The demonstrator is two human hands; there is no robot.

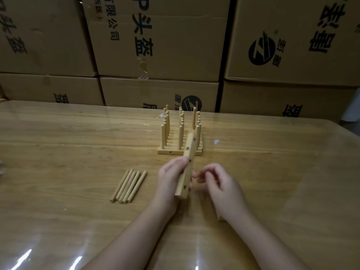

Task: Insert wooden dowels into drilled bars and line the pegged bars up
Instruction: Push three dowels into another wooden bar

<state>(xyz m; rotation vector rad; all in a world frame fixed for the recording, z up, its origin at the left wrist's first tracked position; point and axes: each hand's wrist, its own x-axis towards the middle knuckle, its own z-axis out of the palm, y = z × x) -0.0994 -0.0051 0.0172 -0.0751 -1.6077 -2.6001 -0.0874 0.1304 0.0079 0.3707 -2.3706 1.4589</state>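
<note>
The left grip (169, 178) clasps a drilled bar (190, 149), long axis pointing away; loose dowels (127, 187) lie just left of it, farther from the empty, slack right grip (220, 184).

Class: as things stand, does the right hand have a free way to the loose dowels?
Probably not directly: the left hand, gripping the drilled bar, sits between the right hand and the loose dowels, so it would have to cross over.

Stacked cardboard boxes (155, 45) behind seemingly film-covered table (58, 143)
</note>
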